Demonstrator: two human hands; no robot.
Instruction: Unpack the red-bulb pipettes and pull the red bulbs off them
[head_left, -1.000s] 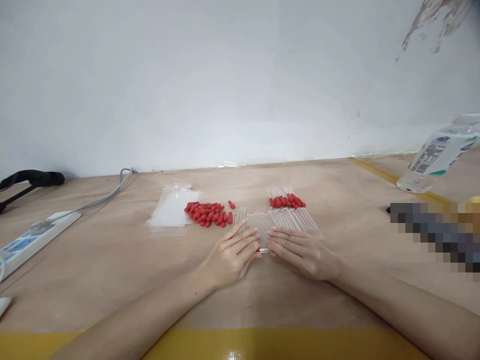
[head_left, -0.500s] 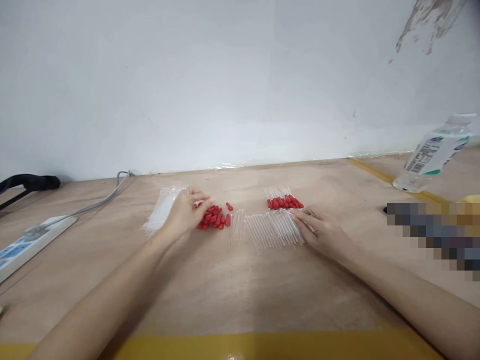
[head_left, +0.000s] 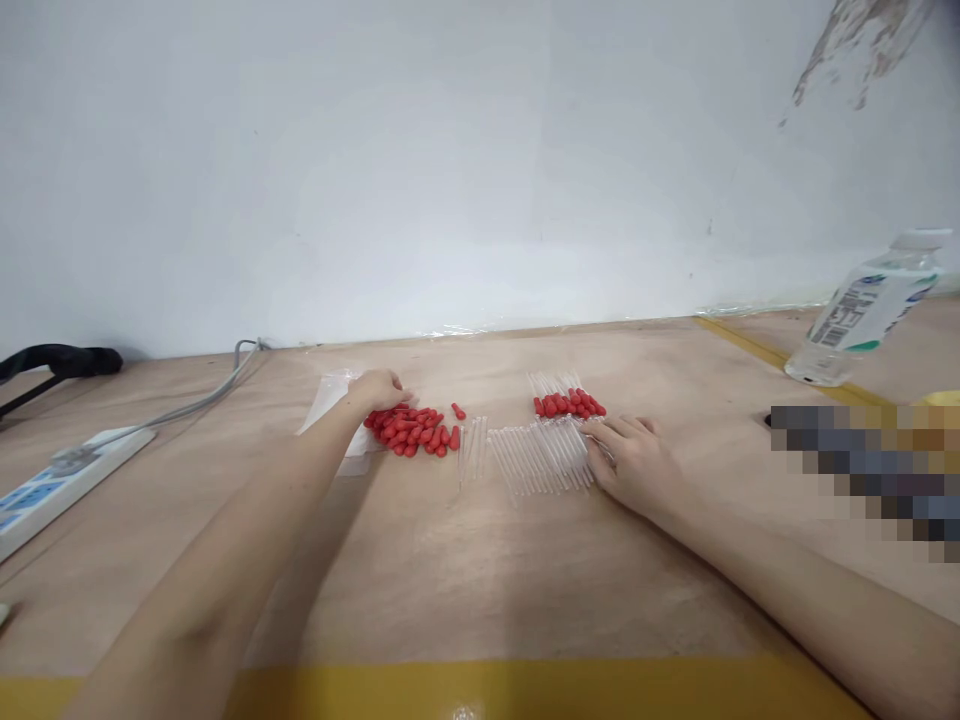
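My left hand (head_left: 381,388) is at the back edge of a pile of red rubber dropper bulbs (head_left: 409,430), its fingers pressed together. What is between those fingertips is hidden. My right hand (head_left: 634,458) is at the right end of a row of clear dropper tubes (head_left: 536,458), thumb and index finger pinched at the upper end of a tube. Behind this row lies a group of droppers with red bulbs fitted (head_left: 570,403), their clear stems pointing to the wall. A few loose tubes (head_left: 472,447) and a single red bulb (head_left: 458,411) lie between the groups.
Clear plastic bags (head_left: 322,400) lie partly under my left forearm. On the left are a power strip (head_left: 71,475) with a grey cable and a black object (head_left: 67,362). A tilted-looking bottle (head_left: 870,310) stands at the right, near a blurred-out patch. The wall (head_left: 480,180) bounds the back.
My left hand has moved slightly back and right over the far edge of the bulb pile, uncovering more bulbs. My right hand has shifted a little at the tubes' right end.
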